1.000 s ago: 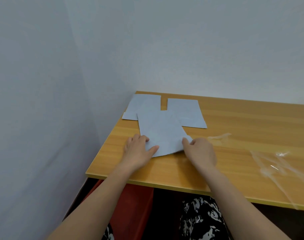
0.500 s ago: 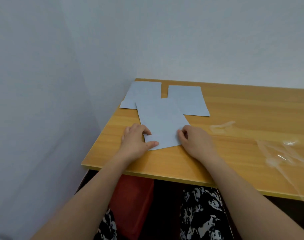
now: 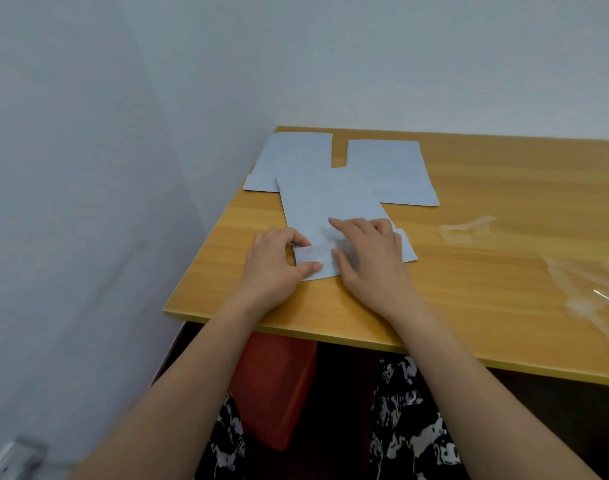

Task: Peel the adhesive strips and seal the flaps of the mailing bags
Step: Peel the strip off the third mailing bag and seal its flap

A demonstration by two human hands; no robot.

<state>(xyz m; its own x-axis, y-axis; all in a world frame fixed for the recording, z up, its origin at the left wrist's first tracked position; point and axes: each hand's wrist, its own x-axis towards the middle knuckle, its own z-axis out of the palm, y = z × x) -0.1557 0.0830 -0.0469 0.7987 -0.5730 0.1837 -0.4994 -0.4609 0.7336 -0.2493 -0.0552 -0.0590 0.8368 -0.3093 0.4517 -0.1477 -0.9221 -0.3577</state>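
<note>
A pale blue mailing bag (image 3: 325,206) lies on the wooden table (image 3: 486,258), its flap end toward me. My left hand (image 3: 275,268) pinches the folded flap (image 3: 313,259) at its left corner between thumb and curled fingers. My right hand (image 3: 368,258) lies flat over the flap's right part, fingers straight and pressing it onto the bag. Two more pale blue mailing bags lie behind it, one (image 3: 289,161) at the far left corner and one (image 3: 389,171) to its right, both partly under the near bag.
Peeled clear strips lie on the table to the right, one small piece (image 3: 467,228) and a larger crumpled bunch (image 3: 590,289) near the right edge. Walls close in at the left and back. A red object (image 3: 271,386) sits under the table's front edge.
The flap has been folded over onto the bag. My right hand has slid left onto it with fingers flat. My left hand now pinches the flap's left corner.
</note>
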